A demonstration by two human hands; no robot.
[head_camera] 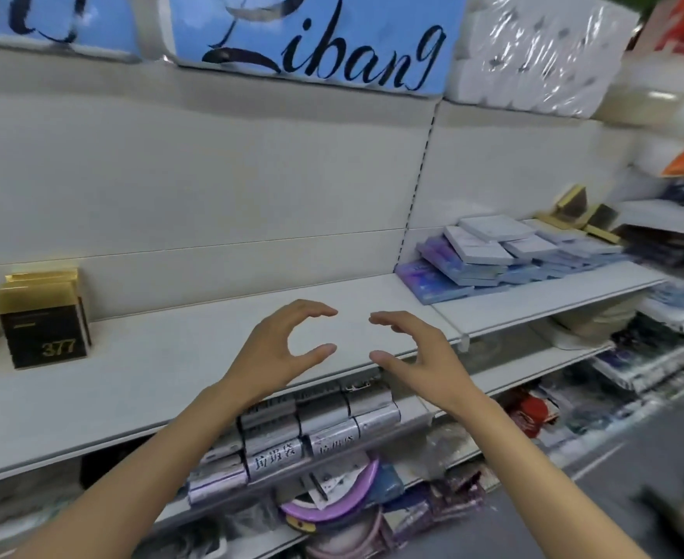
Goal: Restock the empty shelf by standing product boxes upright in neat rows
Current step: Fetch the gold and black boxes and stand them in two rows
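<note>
Both hands, left hand (279,349) and right hand (416,353), hover over the smooth white shelf (150,369), fingers curved wide, holding nothing. Glossy black-and-gold boxes (44,316) marked 377 stand upright at its left end. Above, a blue pack (316,34) reads "Libang".

blue "Libang" pack (316,38) overhead, wrapped tissue rolls (533,54), silver rolls (312,429) on lower shelf

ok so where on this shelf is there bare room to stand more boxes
The shelf is bare from the black and gold boxes at left across to the upright post, under both hands. Right of the post it is crowded with flat blue boxes.
</note>
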